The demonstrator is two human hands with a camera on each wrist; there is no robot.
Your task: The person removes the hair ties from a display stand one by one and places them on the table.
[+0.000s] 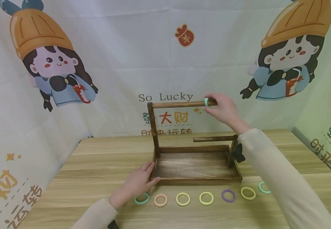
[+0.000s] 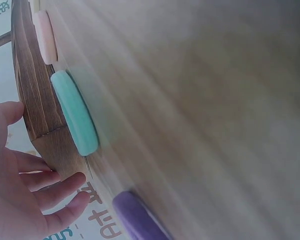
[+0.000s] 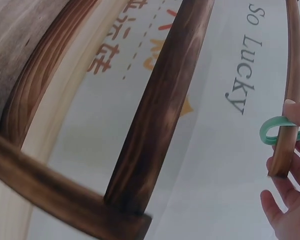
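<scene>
A dark wooden rack (image 1: 197,181) has a tray base and two horizontal bars at different heights. Near the free right end of the upper bar (image 1: 179,104), my right hand (image 1: 224,108) pinches a mint green ring (image 1: 206,101). In the right wrist view that ring (image 3: 272,131) encircles the bar, with thumb and fingers around it. My left hand (image 1: 138,181) rests against the tray's front left corner, its fingers extended. Close by lie a teal ring (image 1: 141,202) and a peach ring (image 1: 160,205); the left wrist view also shows a purple ring (image 2: 140,220).
Along the table front, yellow rings (image 1: 183,204), a purple ring (image 1: 228,196) and another mint ring (image 1: 264,191), partly behind the right sleeve, lie in a row. The lower bar (image 1: 214,139) projects leftward from a short right post. A printed cloth (image 1: 168,63) hangs behind.
</scene>
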